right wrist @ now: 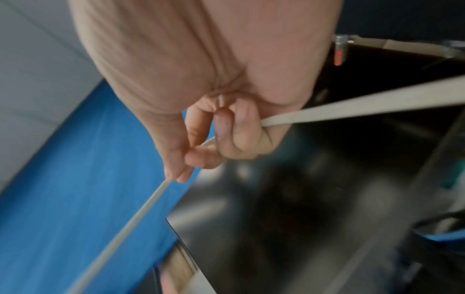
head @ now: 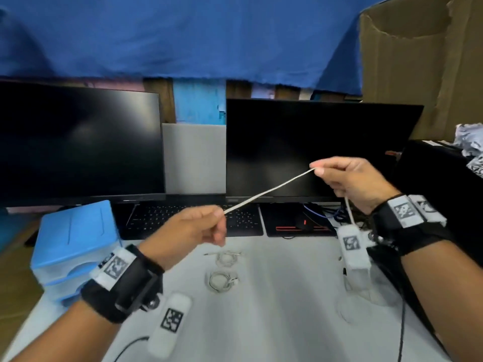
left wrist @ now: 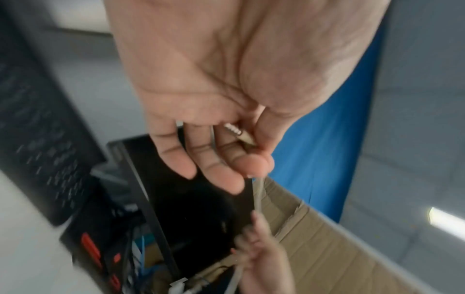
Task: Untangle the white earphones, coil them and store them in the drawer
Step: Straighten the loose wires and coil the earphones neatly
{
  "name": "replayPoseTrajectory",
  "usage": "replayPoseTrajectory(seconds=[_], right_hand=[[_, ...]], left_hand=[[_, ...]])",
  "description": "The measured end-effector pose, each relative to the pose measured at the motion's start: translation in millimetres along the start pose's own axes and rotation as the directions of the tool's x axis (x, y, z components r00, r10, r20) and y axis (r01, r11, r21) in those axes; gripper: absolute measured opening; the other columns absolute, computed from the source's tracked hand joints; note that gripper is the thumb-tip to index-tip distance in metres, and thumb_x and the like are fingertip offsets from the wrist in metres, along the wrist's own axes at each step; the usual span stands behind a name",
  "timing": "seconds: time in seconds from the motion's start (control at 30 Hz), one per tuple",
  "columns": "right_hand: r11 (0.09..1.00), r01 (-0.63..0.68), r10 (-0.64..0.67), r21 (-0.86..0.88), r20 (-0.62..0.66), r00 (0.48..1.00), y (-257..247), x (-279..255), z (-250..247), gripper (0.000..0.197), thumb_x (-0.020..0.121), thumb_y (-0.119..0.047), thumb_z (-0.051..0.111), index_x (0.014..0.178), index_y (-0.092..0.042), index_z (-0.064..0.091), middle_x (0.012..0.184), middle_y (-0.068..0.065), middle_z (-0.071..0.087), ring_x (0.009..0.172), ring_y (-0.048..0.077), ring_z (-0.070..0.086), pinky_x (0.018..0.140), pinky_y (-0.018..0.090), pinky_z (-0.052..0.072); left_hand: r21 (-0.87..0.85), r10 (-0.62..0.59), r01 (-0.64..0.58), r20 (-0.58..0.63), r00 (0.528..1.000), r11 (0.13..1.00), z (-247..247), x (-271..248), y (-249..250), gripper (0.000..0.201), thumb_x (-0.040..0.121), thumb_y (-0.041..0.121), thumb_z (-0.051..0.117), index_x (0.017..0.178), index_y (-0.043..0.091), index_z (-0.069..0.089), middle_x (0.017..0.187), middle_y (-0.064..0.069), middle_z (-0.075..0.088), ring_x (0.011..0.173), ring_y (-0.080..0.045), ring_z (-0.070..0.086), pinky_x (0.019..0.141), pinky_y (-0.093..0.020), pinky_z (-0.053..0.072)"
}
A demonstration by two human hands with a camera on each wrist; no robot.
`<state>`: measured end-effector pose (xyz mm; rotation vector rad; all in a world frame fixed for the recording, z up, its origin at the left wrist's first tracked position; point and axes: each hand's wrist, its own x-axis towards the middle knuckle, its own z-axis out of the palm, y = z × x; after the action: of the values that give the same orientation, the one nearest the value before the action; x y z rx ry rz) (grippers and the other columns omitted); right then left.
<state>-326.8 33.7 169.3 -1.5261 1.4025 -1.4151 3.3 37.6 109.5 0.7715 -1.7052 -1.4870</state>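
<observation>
A white earphone cable [head: 269, 190] is stretched taut in the air over the desk between both hands. My left hand [head: 220, 218] pinches its lower end. In the left wrist view the jack plug [left wrist: 236, 132] lies between thumb and forefinger of my left hand [left wrist: 254, 165], and the cable [left wrist: 258, 196] runs on to the other hand. My right hand [head: 317, 169] pinches the upper end in front of the right monitor. From my right hand [right wrist: 176, 179] the cable [right wrist: 125, 228] leaves both ways, and a loose length [head: 350, 212] hangs below the fist.
A blue drawer unit [head: 75, 246] stands at the left of the white table [head: 274, 322]. Two coiled earphones [head: 227, 258] [head: 222, 280] lie in the middle. Behind are a keyboard [head: 193, 218], two dark monitors [head: 78, 145] [head: 313, 147] and a cardboard box [head: 418, 61].
</observation>
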Motion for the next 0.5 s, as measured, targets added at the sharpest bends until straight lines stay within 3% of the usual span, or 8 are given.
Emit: replayPoseTrajectory(seconds=[0.1,0.2,0.27,0.37,0.43,0.5], right_hand=[[0.988,-0.016,0.02,-0.152,0.027,0.999,56.0,-13.3,40.0,0.014,0.091,-0.006,0.066,0.092,-0.015,0.076,0.062,0.001,0.057,0.047,0.003,0.044,0.047,0.013,0.035],[0.965,-0.024,0.047,-0.261,0.081,0.996,116.4,-34.3,86.4,0.027,0.091,-0.005,0.066,0.079,-0.028,0.074,0.067,0.001,0.066,0.055,-0.001,0.054,0.062,0.016,0.046],[0.957,-0.059,0.057,-0.283,-0.013,0.998,145.0,-43.7,105.5,0.03,0.091,-0.01,0.066,0.077,-0.035,0.072,0.07,-0.006,0.069,0.065,0.007,0.06,0.07,0.026,0.051],[0.932,-0.134,0.072,-0.336,-0.192,0.979,163.3,-49.0,113.4,0.019,0.092,-0.018,0.064,0.083,-0.033,0.071,0.077,-0.001,0.069,0.076,0.02,0.065,0.075,0.035,0.055],[0.927,-0.133,0.07,-0.35,-0.187,0.98,165.5,-56.4,116.4,0.017,0.092,-0.021,0.065,0.082,-0.033,0.071,0.076,-0.003,0.068,0.074,0.019,0.065,0.074,0.036,0.055],[0.925,-0.084,0.064,-0.371,-0.066,0.996,160.1,-70.2,120.2,0.016,0.091,-0.019,0.066,0.081,-0.029,0.073,0.074,-0.008,0.068,0.068,0.011,0.062,0.071,0.033,0.052]], left_hand=[[-0.375,-0.063,0.042,-0.042,0.997,0.926,20.3,-14.9,-18.8,0.024,0.095,0.018,0.054,0.091,0.011,0.076,0.057,-0.006,0.052,0.061,-0.021,0.059,0.068,-0.028,0.053],[-0.588,-0.175,0.113,-0.049,0.983,0.801,34.0,-24.0,-30.8,0.025,0.09,0.017,0.051,0.085,0.008,0.073,0.059,-0.006,0.057,0.063,-0.022,0.064,0.066,-0.031,0.057],[-0.611,-0.226,0.182,0.005,0.974,0.771,37.2,-29.4,-34.4,0.023,0.091,0.018,0.05,0.081,0.007,0.068,0.061,-0.007,0.059,0.067,-0.025,0.068,0.068,-0.034,0.058],[-0.535,-0.276,0.284,0.098,0.956,0.795,37.4,-36.0,-39.2,0.027,0.091,0.022,0.052,0.085,0.005,0.072,0.06,-0.009,0.061,0.069,-0.029,0.071,0.071,-0.036,0.059],[-0.528,-0.251,0.286,0.138,0.958,0.8,36.4,-37.2,-38.9,0.025,0.089,0.025,0.059,0.084,0.008,0.075,0.065,-0.009,0.066,0.074,-0.03,0.072,0.073,-0.036,0.059],[-0.608,-0.209,0.221,0.092,0.974,0.762,35.5,-35.4,-35.3,0.022,0.089,0.022,0.059,0.079,0.011,0.074,0.079,-0.011,0.072,0.085,-0.029,0.074,0.073,-0.034,0.059]])
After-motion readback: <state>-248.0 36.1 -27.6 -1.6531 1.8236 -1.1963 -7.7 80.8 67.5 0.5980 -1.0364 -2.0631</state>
